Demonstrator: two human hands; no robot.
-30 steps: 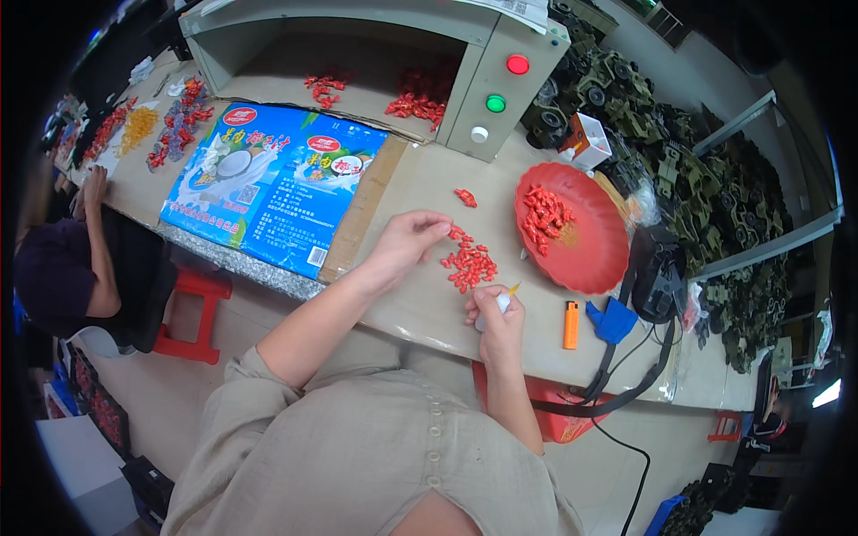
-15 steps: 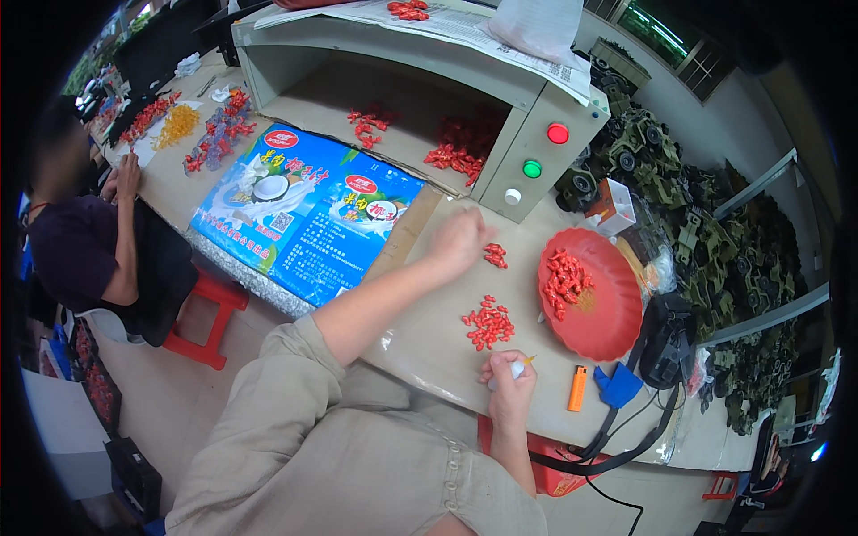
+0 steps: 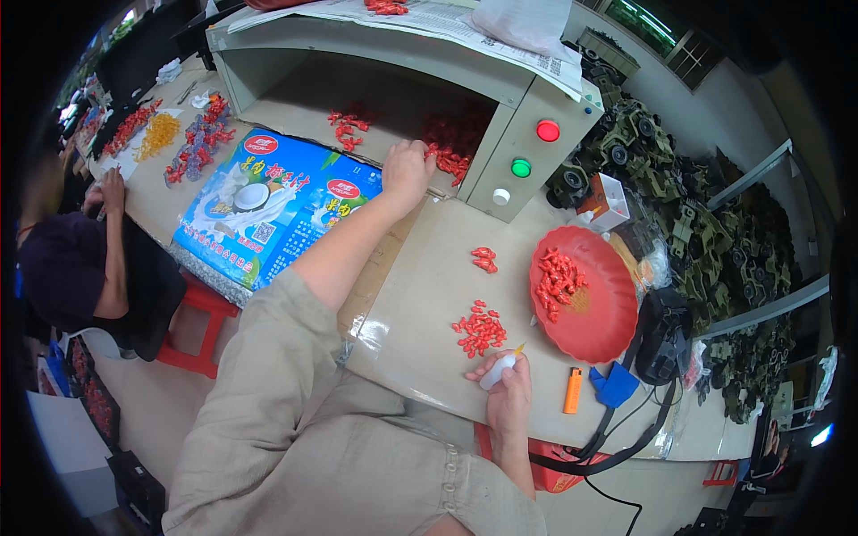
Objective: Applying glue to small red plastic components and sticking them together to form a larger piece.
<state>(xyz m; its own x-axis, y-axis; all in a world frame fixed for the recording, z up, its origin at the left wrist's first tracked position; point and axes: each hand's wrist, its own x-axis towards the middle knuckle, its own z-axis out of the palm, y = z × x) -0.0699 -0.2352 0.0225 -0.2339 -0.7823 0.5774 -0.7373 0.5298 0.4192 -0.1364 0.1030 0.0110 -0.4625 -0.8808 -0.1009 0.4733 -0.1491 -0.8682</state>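
My left hand [image 3: 408, 176] reaches to the front of a grey box-shaped machine [image 3: 527, 98], its fingers bent together at the edge of a pile of small red plastic pieces [image 3: 454, 165] inside. Whatever those fingers pinch is hard to make out. In my right hand [image 3: 508, 393] is a small white squeeze bottle [image 3: 497, 372] with a yellow tip pointing up. Just beyond it on the table lie a loose heap of red parts [image 3: 481, 330] and a smaller cluster of red pieces [image 3: 483, 259].
A red scalloped bowl [image 3: 617, 308] with more red pieces stands right. Near it lie an orange lighter [image 3: 573, 390] and a black strapped device [image 3: 666, 339]. Blue printed cardboard [image 3: 259, 210] covers the table's left part. Another person [image 3: 67, 246] sits far left.
My left hand has moved up and left from beside the small red cluster to the machine's opening. My right hand keeps the bottle, its tip now turned more upward.
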